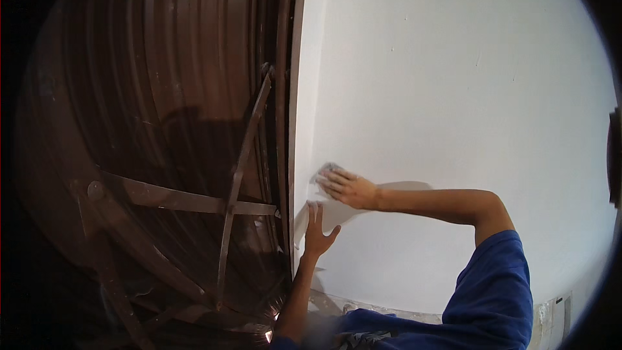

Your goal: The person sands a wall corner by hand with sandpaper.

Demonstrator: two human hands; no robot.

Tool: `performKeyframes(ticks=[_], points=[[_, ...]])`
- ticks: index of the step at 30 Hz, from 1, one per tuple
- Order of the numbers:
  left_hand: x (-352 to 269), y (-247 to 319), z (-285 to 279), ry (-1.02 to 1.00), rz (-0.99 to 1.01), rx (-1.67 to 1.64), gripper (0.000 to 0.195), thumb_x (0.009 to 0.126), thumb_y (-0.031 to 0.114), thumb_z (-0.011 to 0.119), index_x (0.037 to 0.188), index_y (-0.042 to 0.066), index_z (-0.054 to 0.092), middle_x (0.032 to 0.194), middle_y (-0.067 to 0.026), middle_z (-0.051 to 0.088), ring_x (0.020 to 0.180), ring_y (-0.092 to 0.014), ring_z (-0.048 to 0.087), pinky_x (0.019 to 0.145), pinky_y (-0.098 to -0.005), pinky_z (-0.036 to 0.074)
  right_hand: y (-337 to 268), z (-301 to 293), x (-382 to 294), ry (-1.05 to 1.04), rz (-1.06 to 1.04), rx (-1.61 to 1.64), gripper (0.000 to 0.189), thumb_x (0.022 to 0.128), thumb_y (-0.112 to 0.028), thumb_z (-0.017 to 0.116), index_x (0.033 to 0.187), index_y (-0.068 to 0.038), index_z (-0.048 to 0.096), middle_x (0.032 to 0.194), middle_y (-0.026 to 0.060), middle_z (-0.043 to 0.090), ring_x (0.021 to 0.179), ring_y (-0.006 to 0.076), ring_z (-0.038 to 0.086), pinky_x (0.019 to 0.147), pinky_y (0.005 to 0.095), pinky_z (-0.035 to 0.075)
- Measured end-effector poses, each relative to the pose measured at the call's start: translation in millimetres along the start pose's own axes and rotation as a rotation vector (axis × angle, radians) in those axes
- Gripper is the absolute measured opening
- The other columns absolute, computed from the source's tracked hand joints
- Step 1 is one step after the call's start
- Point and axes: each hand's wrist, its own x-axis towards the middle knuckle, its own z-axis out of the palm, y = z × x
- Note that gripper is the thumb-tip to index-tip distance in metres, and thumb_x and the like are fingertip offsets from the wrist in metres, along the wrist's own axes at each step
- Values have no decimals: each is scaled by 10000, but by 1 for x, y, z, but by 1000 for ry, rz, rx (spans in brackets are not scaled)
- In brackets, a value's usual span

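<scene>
My right hand point(351, 190) presses a dark grey pad point(331, 167), perhaps sandpaper, flat against a white wall point(437, 107). Only the pad's edge shows past my fingers, which are slightly blurred and look dusty. Below it, my left hand point(319, 238) is raised beside the wall's inner corner. Its fingers point up, the thumb stands apart, and nothing is in it. The fingertips appear to rest on the wall near a narrow white return point(307, 121). Small drips or bumps mark the wall higher up.
Left of the corner stands a brown folding metal shutter point(204, 48) with crossed flat bars point(243, 155). Bright glints point(268, 336) show low beside my left forearm. A rough, unpainted strip point(413, 315) runs along the wall's bottom. A dark object point(614, 155) juts in at the right edge.
</scene>
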Motion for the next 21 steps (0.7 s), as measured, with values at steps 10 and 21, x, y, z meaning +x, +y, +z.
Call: performKeyframes(ticks=[10,21], points=[[-2,6,-7,-51,-65,-52,985,806,284,780,1556,19,200,1593,-338,57,1488,-461,108,1171,-477,288,124,-85,12,50,-23,-101,534,893,-155,626,1407,-174,484,1539,59,391,1463,276,296,1249,475,198],[-4,1,-7,-19,-29,-30,966,808,256,774,1555,26,207,1599,-324,58,1493,-449,103,1160,-471,314,22,-40,2,-193,-8,-1,622,917,-141,529,1508,-84,346,1614,135,252,1482,321,253,1244,508,170]])
